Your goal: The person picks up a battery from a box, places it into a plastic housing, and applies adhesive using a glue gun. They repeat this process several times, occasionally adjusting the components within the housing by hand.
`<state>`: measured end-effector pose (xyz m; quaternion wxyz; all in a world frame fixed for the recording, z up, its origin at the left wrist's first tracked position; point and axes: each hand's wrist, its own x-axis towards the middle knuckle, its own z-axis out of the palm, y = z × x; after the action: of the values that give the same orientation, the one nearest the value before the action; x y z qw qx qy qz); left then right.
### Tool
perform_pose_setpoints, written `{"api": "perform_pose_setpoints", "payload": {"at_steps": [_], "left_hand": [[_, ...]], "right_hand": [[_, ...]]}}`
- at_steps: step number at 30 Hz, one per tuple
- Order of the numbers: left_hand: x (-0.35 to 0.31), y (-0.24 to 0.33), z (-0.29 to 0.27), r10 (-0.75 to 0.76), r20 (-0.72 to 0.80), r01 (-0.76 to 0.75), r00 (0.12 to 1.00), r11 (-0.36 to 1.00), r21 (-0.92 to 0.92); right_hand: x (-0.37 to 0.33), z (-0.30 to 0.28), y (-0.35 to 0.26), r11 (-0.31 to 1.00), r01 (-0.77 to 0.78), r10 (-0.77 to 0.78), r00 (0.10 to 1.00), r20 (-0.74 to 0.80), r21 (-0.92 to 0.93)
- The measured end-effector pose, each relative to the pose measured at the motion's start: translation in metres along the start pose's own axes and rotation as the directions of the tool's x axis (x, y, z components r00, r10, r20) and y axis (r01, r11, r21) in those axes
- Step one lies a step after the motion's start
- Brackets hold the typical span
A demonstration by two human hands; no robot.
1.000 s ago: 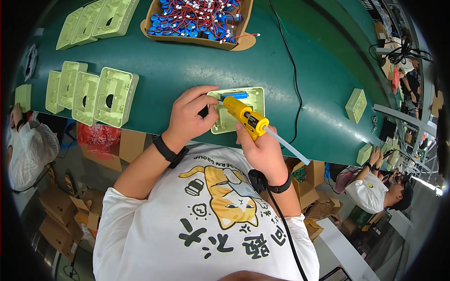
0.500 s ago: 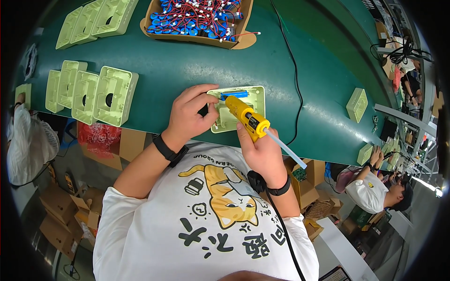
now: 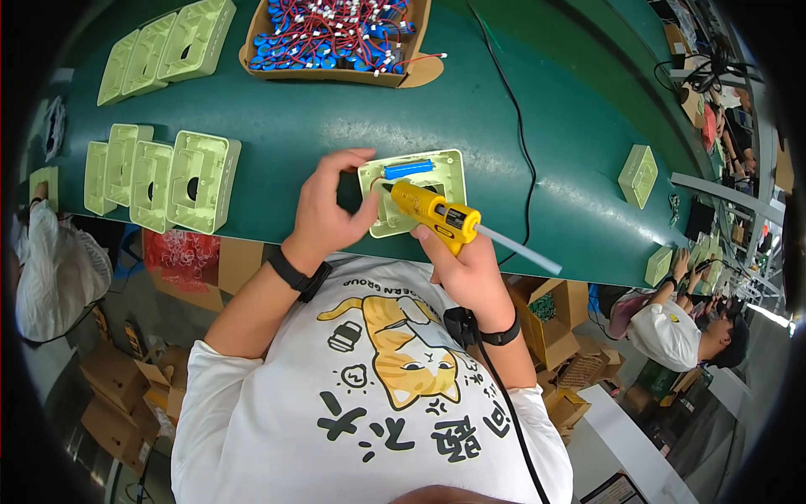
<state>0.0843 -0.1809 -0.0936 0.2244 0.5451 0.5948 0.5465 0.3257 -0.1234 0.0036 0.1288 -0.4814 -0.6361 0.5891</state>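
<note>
A light green plastic case (image 3: 454,172) lies open side up on the table in front of me. Inside it, along the far wall, rests a blue cylindrical battery (image 3: 408,169). My left hand (image 3: 327,206) holds the case's left end, index finger at the far corner and thumb over the near part of that side. Gripped in my right hand (image 3: 470,273) is a yellow hot glue gun (image 3: 430,212) with a whitish glue stick (image 3: 520,249) jutting from its back. Its dark nozzle points into the case's left part, nearer to me than the battery.
A cardboard box (image 3: 336,77) of blue batteries with red wires stands at the far side. Several green cases (image 3: 201,181) sit at left, and another case (image 3: 638,176) at right. A black cable (image 3: 522,126) crosses the table. A co-worker (image 3: 667,336) sits at right.
The nozzle has moved from the battery's left end toward me, into the case's left part. My left fingers have spread from a pinch by the battery to the case's side.
</note>
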Motion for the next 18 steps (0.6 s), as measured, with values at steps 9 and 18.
{"api": "perform_pose_setpoints", "payload": {"at_steps": [9,18], "left_hand": [[0.016,0.028,0.012,-0.133,0.322,0.126,0.937,0.991,0.044],[0.090,0.061,0.193,0.172,0.614,-0.133,0.770,0.985,-0.110]], "right_hand": [[-0.035,-0.046,0.033,0.542,0.102,-0.141,0.990,-0.030,0.834],[-0.071,-0.036,0.038,0.273,0.155,-0.307,0.949,-0.066,0.950]]}}
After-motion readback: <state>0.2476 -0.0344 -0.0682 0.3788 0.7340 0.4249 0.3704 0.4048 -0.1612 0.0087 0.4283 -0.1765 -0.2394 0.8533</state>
